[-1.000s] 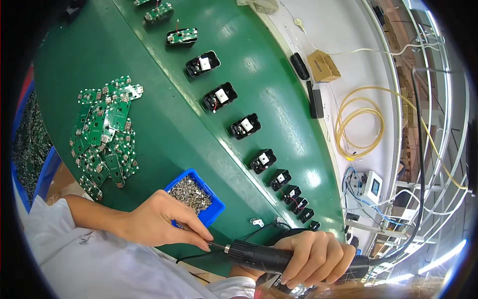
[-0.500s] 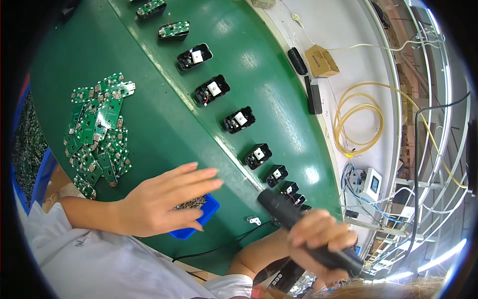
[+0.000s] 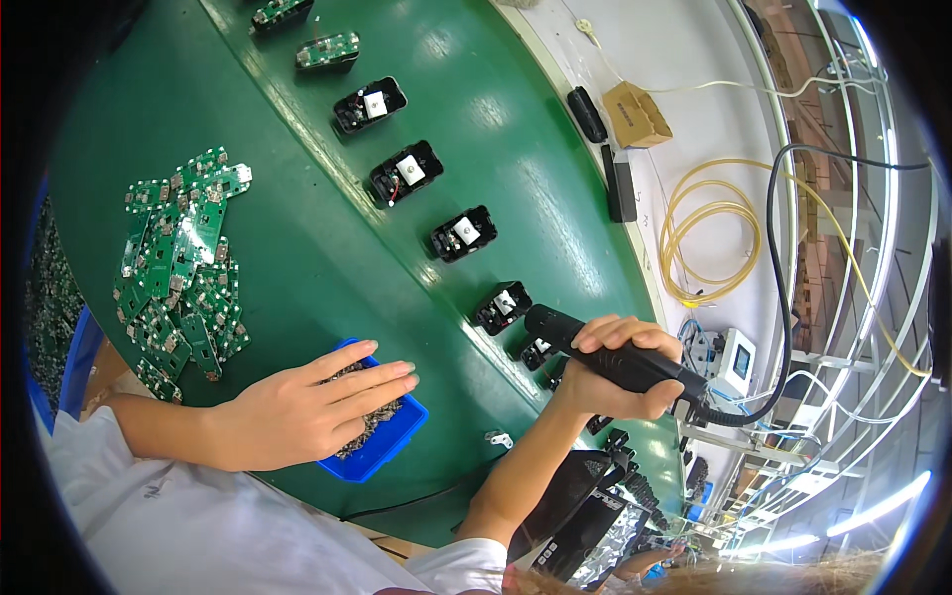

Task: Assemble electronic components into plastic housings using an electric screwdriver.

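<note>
My right hand (image 3: pixel 620 375) is wrapped round a black electric screwdriver (image 3: pixel 557 327), whose cord leaves its rear end. The tool's front end is beside a black plastic housing (image 3: pixel 503 306) with a white square part inside; its tip is hard to make out, so I cannot tell whether it touches. Over a blue tray (image 3: pixel 405 436) lies my left hand (image 3: pixel 297 412), palm down with fingers stretched out. Small screws (image 3: pixel 375 434) fill the tray, partly hidden beneath those fingers. I see nothing held in the left hand.
Green circuit boards (image 3: pixel 183 263) are heaped at the left. A row of black housings (image 3: pixel 407 171) runs along the green bench (image 3: pixel 327 268), the far ones topped by boards (image 3: pixel 327 50). A yellow hose (image 3: pixel 674 238) lies coiled at the right, near a small cardboard box (image 3: pixel 635 114).
My right hand has lifted the screwdriver away from me, its front end now higher beside a housing. The left hand has shifted slightly left. The whole view has moved a little.
</note>
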Demonstrator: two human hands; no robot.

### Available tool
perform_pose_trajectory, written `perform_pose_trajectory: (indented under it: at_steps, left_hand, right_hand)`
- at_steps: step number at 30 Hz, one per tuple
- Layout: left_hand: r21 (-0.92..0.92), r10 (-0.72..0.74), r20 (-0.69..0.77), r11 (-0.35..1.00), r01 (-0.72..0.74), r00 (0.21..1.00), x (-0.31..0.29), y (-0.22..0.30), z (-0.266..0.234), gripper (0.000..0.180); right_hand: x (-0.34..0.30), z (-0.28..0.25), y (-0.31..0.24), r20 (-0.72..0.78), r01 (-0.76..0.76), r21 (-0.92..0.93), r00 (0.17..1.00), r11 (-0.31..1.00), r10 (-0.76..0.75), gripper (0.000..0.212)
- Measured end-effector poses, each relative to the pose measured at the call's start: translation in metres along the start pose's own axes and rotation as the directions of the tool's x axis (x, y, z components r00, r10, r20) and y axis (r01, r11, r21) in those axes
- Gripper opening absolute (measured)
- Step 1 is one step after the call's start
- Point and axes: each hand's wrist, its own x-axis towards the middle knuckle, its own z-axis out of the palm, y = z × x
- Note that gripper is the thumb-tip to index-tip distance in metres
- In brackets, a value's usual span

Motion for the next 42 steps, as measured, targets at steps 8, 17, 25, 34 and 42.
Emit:
perform_pose_trajectory:
  at_steps: [8, 17, 25, 34, 42]
  left_hand:
    - [-0.039, -0.044, -0.065, 0.998, 0.041, 0.997, -0.003, 0.001, 0.009, 0.036]
    - [-0.037, -0.028, -0.008, 0.999, 0.027, 1.0, 0.001, 0.0, 0.004, 0.038]
    - [-0.072, 0.013, -0.122, 0.997, -0.022, 0.992, -0.001, -0.001, 0.011, 0.019]
    - [-0.806, -0.27, -0.282, 0.587, -0.075, 0.921, -0.011, 0.002, 0.011, 0.012]
    - [-0.932, -0.443, -0.317, 0.311, -0.188, 0.839, 0.003, 0.023, -0.007, 0.017]
  right_hand:
    - [-0.005, 0.003, 0.01, 0.058, -0.012, -0.008, 0.998, 1.0, 0.012, 0.059]
    - [-0.011, 0.012, 0.011, 0.193, -0.061, 0.006, 0.979, 0.998, 0.059, 0.063]
    - [0.005, -0.006, 0.02, -0.206, -0.119, 0.025, 0.971, 0.993, 0.122, 0.06]
    - [-0.025, 0.045, -0.091, -0.041, -0.005, 0.6, 0.998, 0.8, 0.037, 0.046]
    - [-0.038, 0.107, -0.112, -0.161, 0.255, 0.791, 0.964, 0.556, -0.214, 0.017]
